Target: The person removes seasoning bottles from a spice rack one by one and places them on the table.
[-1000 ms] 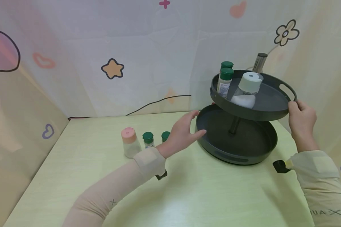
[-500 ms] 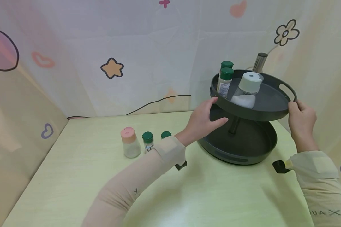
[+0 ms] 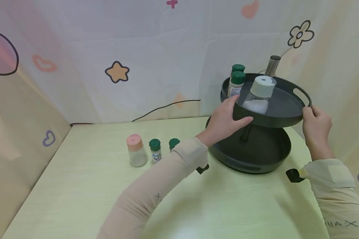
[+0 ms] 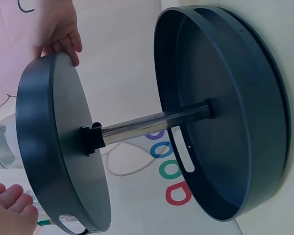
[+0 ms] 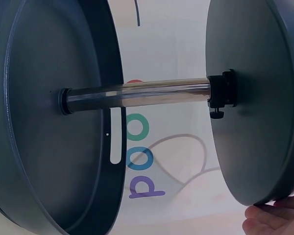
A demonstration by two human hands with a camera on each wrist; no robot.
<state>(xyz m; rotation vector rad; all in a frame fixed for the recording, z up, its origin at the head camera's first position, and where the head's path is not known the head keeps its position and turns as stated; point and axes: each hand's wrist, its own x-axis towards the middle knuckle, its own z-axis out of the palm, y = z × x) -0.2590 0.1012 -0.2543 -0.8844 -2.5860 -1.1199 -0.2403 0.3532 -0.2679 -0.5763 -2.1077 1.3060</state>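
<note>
A dark grey two-tier round tray stands at the right of the table in the head view. Its upper tray (image 3: 275, 121) sits on a metal post (image 3: 272, 66) above the lower tray (image 3: 257, 166). My right hand (image 3: 318, 127) grips the upper rim by the handle slot; its fingers (image 5: 272, 218) curl at the edge. My left hand (image 3: 222, 121), thumb and fingers spread, overlaps the front left of the upper wall and holds nothing. Two green-capped spice bottles (image 3: 235, 88) and a white-capped shaker (image 3: 258, 99) with white contents stand on the upper tray.
Left of the tray, a pink-capped shaker (image 3: 137, 152) and a green-capped bottle (image 3: 156, 152) stand on the table (image 3: 77, 186). Another green-capped bottle (image 3: 174, 143) is partly hidden by my left sleeve. A patterned cloth (image 3: 155, 59) hangs behind.
My left hand has moved right, from the lower tray's left edge up to the front left of the upper tray. The right hand has kept its grip in place.
</note>
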